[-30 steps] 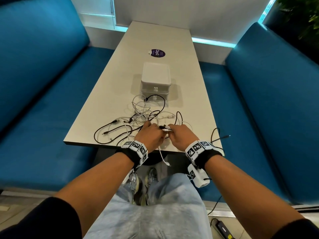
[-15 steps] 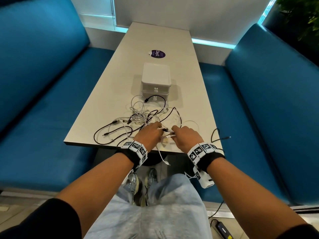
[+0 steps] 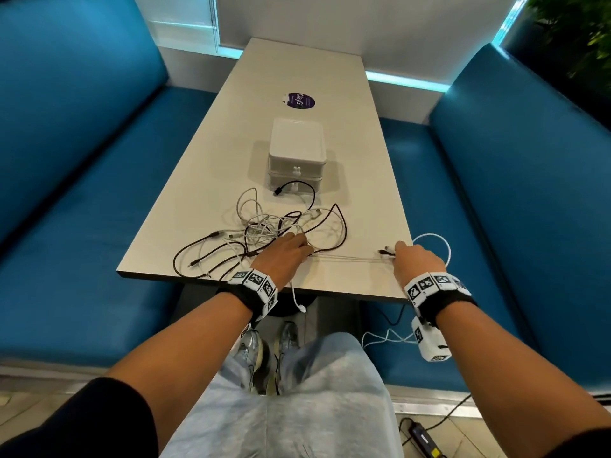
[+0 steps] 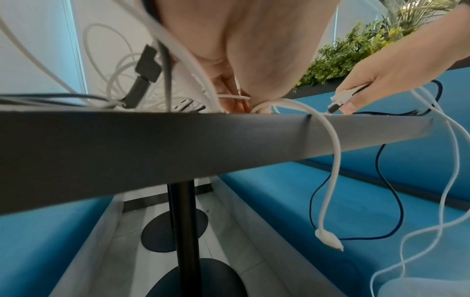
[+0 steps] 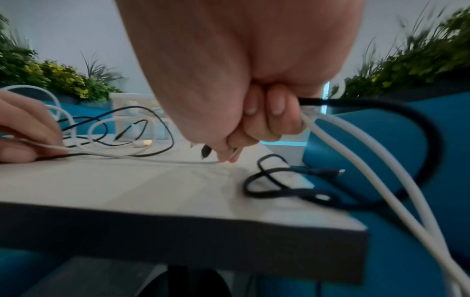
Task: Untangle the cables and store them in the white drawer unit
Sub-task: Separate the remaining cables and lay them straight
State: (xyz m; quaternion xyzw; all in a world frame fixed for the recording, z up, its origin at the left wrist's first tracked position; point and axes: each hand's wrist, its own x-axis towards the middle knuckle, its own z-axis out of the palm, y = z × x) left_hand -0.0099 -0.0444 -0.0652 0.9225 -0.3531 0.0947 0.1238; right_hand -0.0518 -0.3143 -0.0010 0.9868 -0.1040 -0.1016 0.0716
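My left hand (image 3: 287, 256) rests on the near edge of the pale rectangular tabletop (image 3: 205, 180), fingers curled down onto the tangle of thin black and white cables (image 3: 274, 226) — from my left wrist I see the fingertips (image 4: 235, 100) pinching a white strand at the table's edge. One white cable with a flat white plug (image 4: 328, 240) slips from under that hand and hangs over the edge. My right hand (image 3: 417, 261) sits well apart, near the right corner, closed into a fist around a bundle of cable ends: a black cord and thick white cords run out of the curled fingers (image 5: 269, 112), and a dark plug tip (image 5: 206, 150) pokes out below. A thin white strand (image 3: 344, 257) runs taut along the table between my two hands. A loop of black cable (image 5: 277, 180) lies on the corner just beside my right hand. The white plastic two-drawer unit (image 3: 296, 153) stands upright farther up the table, both drawers closed, a black plug lying against its lower front. Beyond it, a round purple sticker (image 3: 300, 100). Blue padded benches (image 3: 82, 160) flank the table.
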